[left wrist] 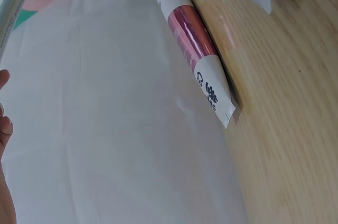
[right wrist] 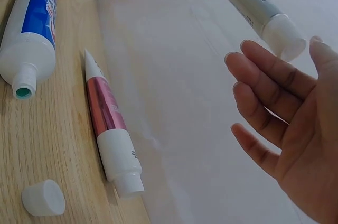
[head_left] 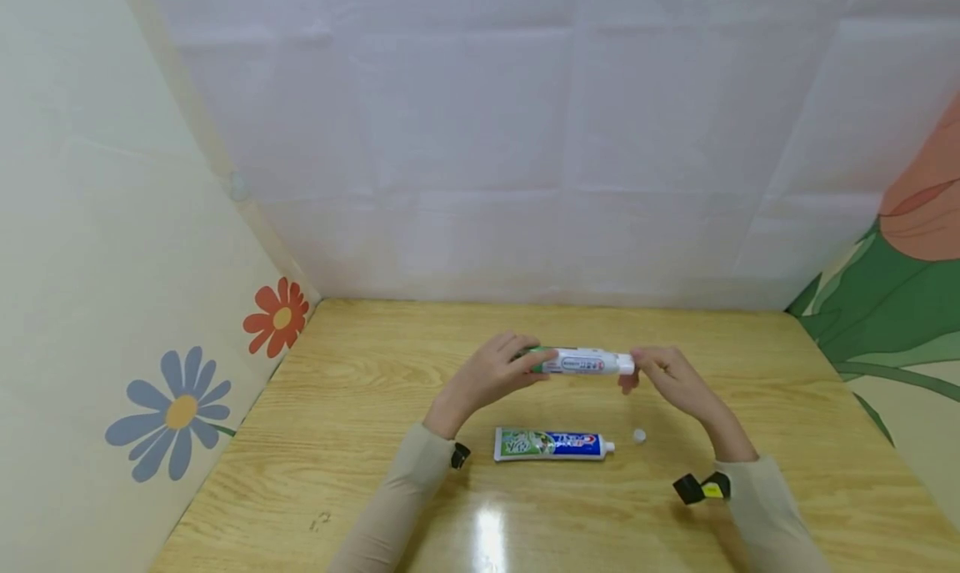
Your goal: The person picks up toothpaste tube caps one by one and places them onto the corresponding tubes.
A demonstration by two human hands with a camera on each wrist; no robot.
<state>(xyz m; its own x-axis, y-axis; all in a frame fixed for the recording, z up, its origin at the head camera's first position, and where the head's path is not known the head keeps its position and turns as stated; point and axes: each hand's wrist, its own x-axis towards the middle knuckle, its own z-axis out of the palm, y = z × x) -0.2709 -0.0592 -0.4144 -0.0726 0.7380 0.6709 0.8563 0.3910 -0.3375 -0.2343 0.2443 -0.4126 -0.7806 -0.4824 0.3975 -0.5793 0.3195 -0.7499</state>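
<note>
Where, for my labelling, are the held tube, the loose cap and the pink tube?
Held tube [head_left: 585, 361]: head view, its white printed body.
Loose cap [right wrist: 40, 199]: right wrist view, its side wall.
Pink tube [left wrist: 193, 42]: left wrist view, its pink band.

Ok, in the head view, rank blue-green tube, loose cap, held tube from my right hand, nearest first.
1. Held tube, its end by the right hand.
2. Loose cap, lower, on the table.
3. Blue-green tube, left of the cap.
</note>
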